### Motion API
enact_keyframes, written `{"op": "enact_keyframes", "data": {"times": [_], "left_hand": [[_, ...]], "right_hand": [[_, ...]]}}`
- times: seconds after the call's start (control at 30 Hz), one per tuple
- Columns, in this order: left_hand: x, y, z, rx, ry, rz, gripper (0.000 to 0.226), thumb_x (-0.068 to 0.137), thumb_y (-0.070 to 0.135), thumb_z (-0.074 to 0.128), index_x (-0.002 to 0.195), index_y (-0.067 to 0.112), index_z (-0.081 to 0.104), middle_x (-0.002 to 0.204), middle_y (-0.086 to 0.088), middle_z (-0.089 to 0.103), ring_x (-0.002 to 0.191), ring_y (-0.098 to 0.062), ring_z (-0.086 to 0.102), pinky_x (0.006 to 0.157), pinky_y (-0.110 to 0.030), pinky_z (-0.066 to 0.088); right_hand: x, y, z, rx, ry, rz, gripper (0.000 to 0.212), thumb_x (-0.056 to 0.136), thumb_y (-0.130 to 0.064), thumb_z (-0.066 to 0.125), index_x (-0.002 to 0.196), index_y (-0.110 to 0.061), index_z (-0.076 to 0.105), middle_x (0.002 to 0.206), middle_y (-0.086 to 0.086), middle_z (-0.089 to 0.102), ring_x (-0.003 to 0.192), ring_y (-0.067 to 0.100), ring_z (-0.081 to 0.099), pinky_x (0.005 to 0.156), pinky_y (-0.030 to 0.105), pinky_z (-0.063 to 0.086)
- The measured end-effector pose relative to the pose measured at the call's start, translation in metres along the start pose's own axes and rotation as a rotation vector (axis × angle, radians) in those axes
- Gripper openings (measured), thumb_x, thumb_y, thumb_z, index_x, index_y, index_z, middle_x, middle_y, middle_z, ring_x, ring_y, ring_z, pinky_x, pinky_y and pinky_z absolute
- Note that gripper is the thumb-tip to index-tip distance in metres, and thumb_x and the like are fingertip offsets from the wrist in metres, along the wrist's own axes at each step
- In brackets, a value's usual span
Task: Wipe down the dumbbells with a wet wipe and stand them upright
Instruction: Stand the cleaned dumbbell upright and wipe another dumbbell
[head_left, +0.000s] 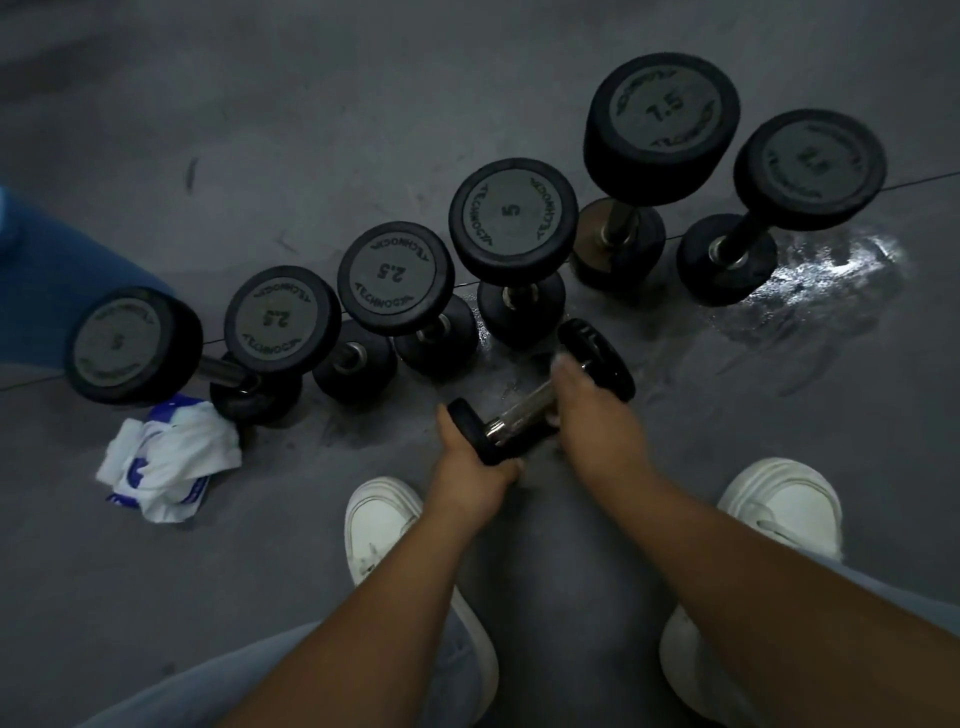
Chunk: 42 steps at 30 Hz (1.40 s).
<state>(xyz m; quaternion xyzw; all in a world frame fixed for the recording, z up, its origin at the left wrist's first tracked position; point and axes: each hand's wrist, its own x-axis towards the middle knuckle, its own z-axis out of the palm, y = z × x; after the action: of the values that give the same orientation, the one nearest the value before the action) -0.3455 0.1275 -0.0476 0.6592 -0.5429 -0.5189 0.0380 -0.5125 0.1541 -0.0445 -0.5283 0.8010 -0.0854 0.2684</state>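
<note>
A row of upright dumbbells (395, 275) bars the floor (363, 104) from left to right. Beyond the row the floor lies open; before it sit crumpled wipes (166, 457), leftward, and two white shoes (384, 519).

Single head-worn wide-angle view, tilted steeply down and forward onto the grey floor (519, 93); close over left hand (470, 473) and right hand (597, 421) on a lying dumbbell (519, 415), white shoes (784, 499) at lower edge.

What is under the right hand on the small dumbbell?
The right hand covers the far part of the dumbbell's chrome handle. Whether anything else lies under the palm cannot be seen; the left hand grips the near head.
</note>
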Motion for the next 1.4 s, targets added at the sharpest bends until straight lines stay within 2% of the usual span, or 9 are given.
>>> {"op": "enact_keyframes", "data": {"times": [0.1,0.3,0.4,0.67,0.8,0.97,1.07,1.27,1.4], "left_hand": [[-0.001,0.004,0.001,-0.004,-0.01,-0.024,0.114,0.074,0.013,0.078,0.152,0.025,-0.003,0.127,-0.01,0.057,0.111,-0.026,0.059,0.097,-0.04,0.052],[0.001,0.007,0.004,-0.109,0.036,-0.041,0.108,0.072,0.005,0.073,0.152,0.028,0.003,0.119,-0.006,0.056,0.107,-0.025,0.059,0.096,-0.04,0.052],[0.001,0.012,0.004,-0.132,0.044,-0.053,0.099,0.072,0.003,0.07,0.148,0.029,0.013,0.106,-0.002,0.06,0.094,-0.021,0.062,0.085,-0.045,0.058],[0.014,0.025,-0.032,0.106,-0.11,0.006,0.105,0.063,0.023,0.072,0.151,0.029,0.016,0.112,-0.003,0.063,0.097,-0.024,0.064,0.085,-0.043,0.058],[-0.009,0.022,-0.023,0.282,0.168,0.036,0.093,0.083,0.041,0.066,0.155,0.033,0.007,0.122,-0.009,0.065,0.111,-0.033,0.062,0.088,-0.038,0.05],[-0.004,0.02,-0.016,0.415,0.037,0.102,0.098,0.09,0.024,0.062,0.154,0.027,-0.012,0.126,-0.018,0.062,0.108,-0.036,0.063,0.088,-0.041,0.051],[0.003,0.023,-0.021,0.381,-0.024,0.098,0.109,0.084,0.016,0.066,0.153,0.028,-0.017,0.135,-0.014,0.057,0.114,-0.032,0.061,0.096,-0.039,0.049],[0.014,0.028,-0.026,0.405,-0.039,0.083,0.112,0.08,0.018,0.07,0.153,0.027,-0.014,0.134,-0.015,0.057,0.113,-0.033,0.061,0.097,-0.044,0.05],[0.012,0.027,-0.026,0.429,-0.031,0.109,0.111,0.08,0.018,0.07,0.154,0.026,-0.013,0.132,-0.013,0.059,0.111,-0.032,0.062,0.095,-0.042,0.051]], "right_hand": [[-0.012,-0.012,0.012,-0.037,-0.173,-0.242,0.073,0.086,-0.005,0.046,0.151,-0.028,0.023,0.16,-0.014,0.014,0.114,0.028,0.058,0.084,0.04,0.053],[0.006,0.005,0.007,0.016,-0.003,-0.092,0.062,0.089,-0.007,0.043,0.146,-0.031,0.035,0.154,-0.014,0.033,0.121,0.026,0.056,0.092,0.039,0.051],[-0.001,-0.008,0.012,-0.019,-0.138,-0.362,0.054,0.089,-0.02,0.045,0.141,-0.037,0.04,0.142,-0.005,0.05,0.119,0.026,0.057,0.091,0.038,0.05],[-0.016,-0.012,0.013,-0.029,-0.132,-0.218,0.065,0.092,-0.004,0.041,0.15,-0.029,0.026,0.159,-0.014,0.019,0.127,0.024,0.05,0.092,0.04,0.051],[-0.026,-0.015,0.022,0.018,-0.065,0.055,0.069,0.093,-0.007,0.04,0.152,-0.031,0.016,0.161,-0.015,0.004,0.116,0.028,0.058,0.088,0.039,0.05],[-0.024,-0.037,0.017,0.23,-0.132,-0.201,0.044,0.096,-0.024,0.043,0.138,-0.038,0.042,0.142,-0.012,0.049,0.119,0.02,0.056,0.093,0.032,0.048],[-0.01,-0.023,0.0,0.242,0.057,0.008,0.03,0.097,-0.027,0.046,0.123,-0.035,0.058,0.118,-0.006,0.064,0.103,0.021,0.064,0.083,0.035,0.051],[-0.003,-0.024,0.0,0.15,0.226,0.048,0.015,0.09,-0.033,0.057,0.092,-0.018,0.059,0.098,0.003,0.058,0.091,0.025,0.058,0.065,0.034,0.047],[0.001,-0.013,0.022,0.122,0.243,-0.008,0.016,0.089,-0.011,0.055,0.102,-0.011,0.063,0.112,0.004,0.057,0.106,0.025,0.055,0.083,0.037,0.051]]}}
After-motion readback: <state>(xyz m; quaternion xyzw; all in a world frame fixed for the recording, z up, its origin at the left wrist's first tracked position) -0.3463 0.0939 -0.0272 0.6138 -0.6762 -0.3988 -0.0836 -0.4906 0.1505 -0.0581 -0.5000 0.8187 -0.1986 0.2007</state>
